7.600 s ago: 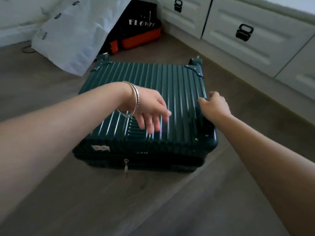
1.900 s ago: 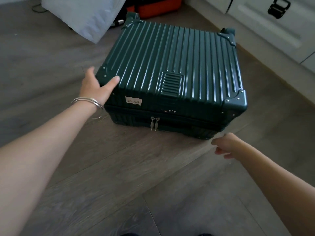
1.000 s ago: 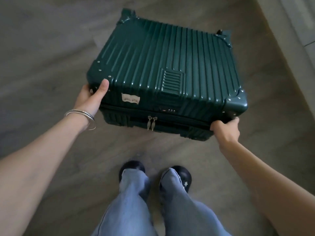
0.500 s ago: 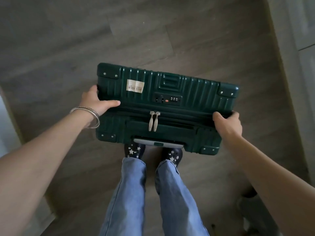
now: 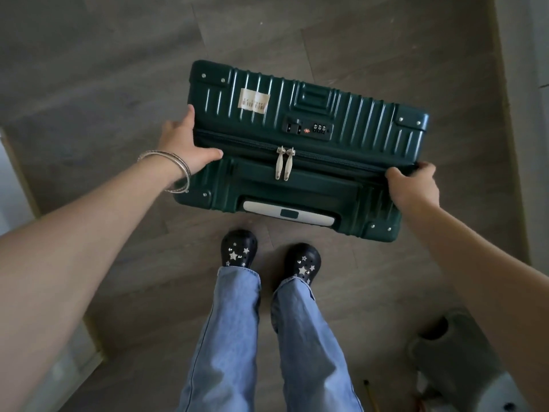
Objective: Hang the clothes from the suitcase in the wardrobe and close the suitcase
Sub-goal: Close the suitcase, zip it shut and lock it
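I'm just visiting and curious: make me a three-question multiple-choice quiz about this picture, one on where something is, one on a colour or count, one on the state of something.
1. Where does the left hand grip the suitcase?
A. at its left end
B. on the pull handle
C. on the combination lock

2. How many zipper pulls hang at the middle of the zip?
A. one
B. two
C. four

3. What state is the suitcase in?
A. lying wide open
B. half unzipped, clothes spilling out
C. zipped shut, held at both ends

Answers:
1. A: the left hand's thumb lies over the zip line at the left end, while the pale pull handle and the combination lock are untouched.
2. B: two pale pulls hang side by side.
3. C: the zip runs closed across the side, and the right hand grips the other end.
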`<state>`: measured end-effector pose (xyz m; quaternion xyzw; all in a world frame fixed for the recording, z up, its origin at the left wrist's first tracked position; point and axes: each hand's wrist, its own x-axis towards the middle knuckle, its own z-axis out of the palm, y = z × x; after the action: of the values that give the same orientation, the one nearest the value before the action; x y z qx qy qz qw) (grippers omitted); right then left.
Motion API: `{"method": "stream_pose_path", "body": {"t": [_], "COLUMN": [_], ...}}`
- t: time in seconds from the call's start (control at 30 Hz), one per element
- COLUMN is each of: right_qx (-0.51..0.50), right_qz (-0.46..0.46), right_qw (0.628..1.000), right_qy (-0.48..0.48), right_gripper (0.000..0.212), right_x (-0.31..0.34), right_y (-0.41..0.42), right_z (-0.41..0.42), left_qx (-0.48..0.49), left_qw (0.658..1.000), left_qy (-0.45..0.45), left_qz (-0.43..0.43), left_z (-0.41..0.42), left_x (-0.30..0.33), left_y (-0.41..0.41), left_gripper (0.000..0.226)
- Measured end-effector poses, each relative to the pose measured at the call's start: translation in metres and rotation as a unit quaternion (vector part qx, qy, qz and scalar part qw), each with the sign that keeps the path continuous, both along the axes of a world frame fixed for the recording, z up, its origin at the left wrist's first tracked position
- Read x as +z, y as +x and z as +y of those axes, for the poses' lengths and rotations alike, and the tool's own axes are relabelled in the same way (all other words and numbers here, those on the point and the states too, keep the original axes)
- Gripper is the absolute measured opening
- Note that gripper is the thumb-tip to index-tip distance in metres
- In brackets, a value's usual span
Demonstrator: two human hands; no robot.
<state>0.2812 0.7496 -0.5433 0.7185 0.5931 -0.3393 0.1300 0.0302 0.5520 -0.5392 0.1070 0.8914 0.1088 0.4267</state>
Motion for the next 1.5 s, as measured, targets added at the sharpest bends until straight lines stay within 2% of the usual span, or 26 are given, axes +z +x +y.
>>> {"method": "stream_pose_path", "body": {"t": [0.03,0.1,0.13,0.2,0.23,0.3,0.4,0.47,0.57,0.63,0.83,1.13,1.23,1.3,1.37,1.43,1.5], "right_qx": [0.05,0.126,0.14,0.156,0.164,0.172,0.144,0.132,0.126,0.106,0.056,0.019,0.015,-0.015,-0.009,0.022,0.033], "right_qz": [-0.01,0.045,0.091,0.153,0.163,0.169,0.155,0.136,0.134,0.145,0.174,0.196,0.2,0.22,0.238,0.258,0.286], "right_qw": [0.998,0.985,0.98,0.975,0.973,0.969,0.975,0.98,0.981,0.98,0.975,0.973,0.975,0.971,0.967,0.962,0.952], "right_qy": [0.039,0.11,0.106,0.043,0.0,-0.054,-0.068,-0.062,-0.067,-0.089,-0.124,-0.123,-0.099,-0.09,-0.089,-0.088,-0.098], "right_gripper": [0.06,0.058,0.051,0.029,0.023,0.026,0.029,0.03,0.031,0.031,0.029,0.02,0.012,0.014,0.007,0.011,0.013], "right_x": [0.003,0.011,0.013,0.013,0.011,0.002,-0.012,-0.016,-0.012,-0.006,0.003,0.001,0.001,0.003,0.003,0.005,0.007], "right_y": [-0.004,-0.018,-0.027,-0.046,-0.056,-0.073,-0.087,-0.09,-0.091,-0.091,-0.084,-0.075,-0.071,-0.07,-0.072,-0.075,-0.077], "right_z": [-0.007,-0.025,-0.035,-0.055,-0.065,-0.078,-0.086,-0.087,-0.085,-0.079,-0.076,-0.08,-0.075,-0.068,-0.064,-0.06,-0.056], "left_qx": [-0.042,-0.118,-0.131,-0.138,-0.139,-0.143,-0.146,-0.137,-0.087,-0.08,-0.148,-0.26,-0.213,-0.141,-0.047,0.055,0.105], "left_qw": [0.998,0.983,0.976,0.975,0.98,0.985,0.988,0.99,0.995,0.995,0.987,0.963,0.972,0.983,0.987,0.978,0.966], "left_qy": [-0.004,0.056,0.095,0.134,0.125,0.092,0.039,0.009,0.017,0.019,0.022,0.022,0.058,0.075,0.089,0.112,0.131], "left_qz": [0.043,0.133,0.148,0.111,0.072,0.008,-0.031,-0.041,-0.053,-0.051,-0.055,-0.064,-0.081,-0.095,-0.127,-0.166,-0.196], "left_z": [0.0,0.003,0.008,0.024,0.033,0.049,0.066,0.071,0.073,0.073,0.072,0.075,0.069,0.067,0.067,0.067,0.066], "left_x": [0.003,0.009,0.011,0.013,0.013,0.01,-0.001,-0.006,-0.01,-0.011,-0.005,-0.007,-0.007,-0.007,-0.009,-0.008,-0.007], "left_y": [0.007,0.024,0.031,0.045,0.049,0.053,0.056,0.06,0.065,0.069,0.073,0.071,0.069,0.069,0.069,0.068,0.064], "left_gripper": [0.082,0.059,0.044,0.023,0.023,0.032,0.044,0.047,0.03,0.028,0.029,0.025,0.028,0.024,0.018,0.02,0.021]}}
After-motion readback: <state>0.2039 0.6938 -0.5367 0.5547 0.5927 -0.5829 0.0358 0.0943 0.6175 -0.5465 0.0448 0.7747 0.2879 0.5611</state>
